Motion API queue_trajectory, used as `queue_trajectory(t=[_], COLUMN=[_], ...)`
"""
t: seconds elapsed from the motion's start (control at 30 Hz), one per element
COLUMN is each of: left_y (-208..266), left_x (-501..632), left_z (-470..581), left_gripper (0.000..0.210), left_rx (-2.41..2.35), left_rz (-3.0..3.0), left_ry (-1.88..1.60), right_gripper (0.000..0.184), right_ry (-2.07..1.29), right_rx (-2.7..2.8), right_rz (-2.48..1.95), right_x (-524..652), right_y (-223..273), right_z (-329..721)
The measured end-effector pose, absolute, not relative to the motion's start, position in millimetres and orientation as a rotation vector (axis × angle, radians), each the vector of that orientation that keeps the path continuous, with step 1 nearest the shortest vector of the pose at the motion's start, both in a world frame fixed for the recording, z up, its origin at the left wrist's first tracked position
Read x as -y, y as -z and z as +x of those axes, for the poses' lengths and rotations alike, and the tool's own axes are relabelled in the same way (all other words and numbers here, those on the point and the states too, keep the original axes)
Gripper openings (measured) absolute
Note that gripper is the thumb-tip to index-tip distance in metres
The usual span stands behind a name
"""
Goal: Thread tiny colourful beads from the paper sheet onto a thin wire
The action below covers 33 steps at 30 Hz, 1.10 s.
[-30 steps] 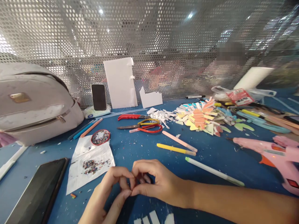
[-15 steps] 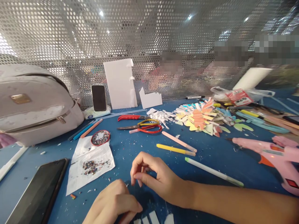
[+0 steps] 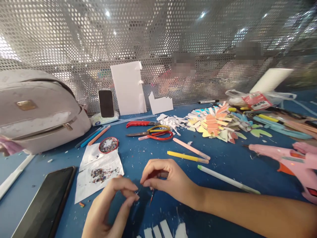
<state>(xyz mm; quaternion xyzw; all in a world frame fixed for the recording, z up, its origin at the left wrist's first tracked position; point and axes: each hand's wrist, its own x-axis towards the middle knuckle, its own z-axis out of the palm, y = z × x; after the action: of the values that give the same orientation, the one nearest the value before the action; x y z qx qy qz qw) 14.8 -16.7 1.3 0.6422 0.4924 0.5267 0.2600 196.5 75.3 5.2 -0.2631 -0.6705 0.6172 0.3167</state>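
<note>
Over the blue counter [image 3: 141, 162], our right hand [image 3: 177, 180] is apparently pinching a thin reddish sliver [image 3: 151, 198], while our left hand [image 3: 100, 208] is hovering nearby, nearly pinched together; whether it is gripping anything, we cannot tell. We are seemingly doing delicate two-handed handling; continuing would be calling for a light, steady pinch.

Shiny perforated metal screen [image 3: 81, 39] far, glossy phone [image 3: 46, 201] near left, smooth plastic glue gun [image 3: 279, 157] right, matt surface [image 3: 140, 155]
</note>
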Motion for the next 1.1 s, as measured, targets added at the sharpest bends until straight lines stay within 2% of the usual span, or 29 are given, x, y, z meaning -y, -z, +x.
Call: queue_trajectory(t=[0.2,0.43,0.57,0.6,0.83,1.1], left_y=[-6.4,-5.9,-6.6,-7.1,-11.2,-41.9], left_x=[2.6,-8.7,-12.1,-12.6,-12.1,-33.7], left_z=[1.9,-2.5,-0.6,0.0,1.3,-50.0], left_gripper=[0.010,0.016,0.003,0.006,0.012,0.019], left_rx=[-1.476,-1.535,-1.543,-1.545,-1.548,-1.663], left_rz=[1.716,1.897,2.062,2.091,2.124,2.185], left_ry=[-1.186,-0.851,-0.614,-0.573,-0.607,-0.615], right_gripper=[0.029,0.031,0.030,0.029,0.031,0.027], right_ry=[-1.558,-1.618,-1.623,-1.626,-1.655,-1.680], right_rx=[1.768,1.718,1.662,1.657,1.639,1.633], right_rz=[-0.720,-0.767,-0.755,-0.755,-0.751,-0.693], right_x=[-75.3,-76.8,-78.3,-78.4,-78.6,-75.5], right_y=[-11.2,-9.6,-6.8,-6.4,-6.2,-2.9], right_z=[196.8,196.5,196.9,197.1,197.4,196.1])
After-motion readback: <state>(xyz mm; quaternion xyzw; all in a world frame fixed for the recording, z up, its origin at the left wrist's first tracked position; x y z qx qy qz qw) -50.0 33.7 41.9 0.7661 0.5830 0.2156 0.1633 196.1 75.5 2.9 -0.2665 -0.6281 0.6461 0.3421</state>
